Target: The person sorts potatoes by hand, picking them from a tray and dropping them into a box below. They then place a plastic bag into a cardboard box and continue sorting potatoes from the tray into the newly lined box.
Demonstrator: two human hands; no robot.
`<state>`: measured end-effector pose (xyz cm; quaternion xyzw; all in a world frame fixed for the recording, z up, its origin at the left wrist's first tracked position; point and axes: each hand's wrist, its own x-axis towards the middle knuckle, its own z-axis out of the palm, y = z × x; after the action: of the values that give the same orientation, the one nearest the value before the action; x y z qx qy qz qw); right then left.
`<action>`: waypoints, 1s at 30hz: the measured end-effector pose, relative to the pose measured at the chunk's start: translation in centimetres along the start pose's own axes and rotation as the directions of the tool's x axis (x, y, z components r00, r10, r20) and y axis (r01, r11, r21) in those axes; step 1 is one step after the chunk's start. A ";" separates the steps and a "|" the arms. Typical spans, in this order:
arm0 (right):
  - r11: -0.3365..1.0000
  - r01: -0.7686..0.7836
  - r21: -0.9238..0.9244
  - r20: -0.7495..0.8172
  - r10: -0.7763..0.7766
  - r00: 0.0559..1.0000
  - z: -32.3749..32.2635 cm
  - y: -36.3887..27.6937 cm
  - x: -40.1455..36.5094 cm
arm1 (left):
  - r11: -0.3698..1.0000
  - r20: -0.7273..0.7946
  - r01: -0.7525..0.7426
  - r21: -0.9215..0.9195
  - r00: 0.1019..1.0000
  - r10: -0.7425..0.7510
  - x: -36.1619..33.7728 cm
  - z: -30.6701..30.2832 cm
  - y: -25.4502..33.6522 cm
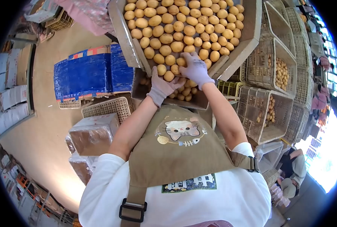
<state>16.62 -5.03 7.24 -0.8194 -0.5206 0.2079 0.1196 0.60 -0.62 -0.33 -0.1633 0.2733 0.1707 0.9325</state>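
A big slanted tray (129,41) holds several round yellow fruits (176,26). Both my hands wear pale gloves and meet at the tray's low open corner. My left hand (163,87) is cupped under the fruits at the tray's lip, palm up, with two fruits resting against its fingers. My right hand (196,69) lies palm down on the pile just right of it, fingers curled over a fruit (181,61). Below the hands an open brown box (198,101) holds more of the same fruits.
Blue-wrapped cartons (89,73) lie to the left, with a beige lattice basket (108,108) and plastic-wrapped cartons (93,134) below them. Stacked plastic baskets (266,109) with fruits fill the right side. Another person (293,170) crouches at lower right.
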 end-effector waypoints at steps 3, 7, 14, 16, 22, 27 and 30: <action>0.795 -0.060 0.604 -0.010 0.083 0.997 1.1 2.1 -1.2 | 1.000 -0.008 0.004 0.024 1.000 -0.004 0.7 -1.1 0.2; -0.252 -0.245 0.936 0.265 0.046 0.963 -0.4 2.7 -3.3 | 0.994 0.062 -0.013 0.106 0.998 0.006 0.4 -0.2 -0.3; 0.869 0.488 -0.087 -0.540 -0.453 0.709 -10.3 -0.1 -4.5 | 0.889 0.379 0.298 -0.349 0.912 -0.157 1.9 -1.5 -0.7; 0.922 0.386 -0.020 -0.449 -0.353 0.821 -16.8 2.9 -4.2 | 0.995 0.095 0.027 0.091 0.995 -0.036 -0.1 2.0 -1.1; 0.960 -0.159 -0.230 -0.821 -0.104 0.561 -22.0 14.5 -1.4 | 0.993 0.098 0.030 0.110 0.994 -0.041 0.8 0.1 -0.9; 0.918 0.265 -0.296 -0.185 -0.328 0.927 -11.2 3.4 -3.2 | 0.992 0.078 0.047 0.120 0.995 -0.057 0.4 0.4 -0.7; 0.917 0.271 -0.292 0.199 -0.219 0.955 -6.0 3.9 -5.3 | 0.938 0.216 -0.053 0.343 0.976 -0.024 1.0 -0.6 -0.3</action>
<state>20.55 -11.31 12.08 -0.7363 -0.6539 0.1712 -0.0307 1.24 -0.91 -1.30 0.0250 0.1969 0.1434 0.9696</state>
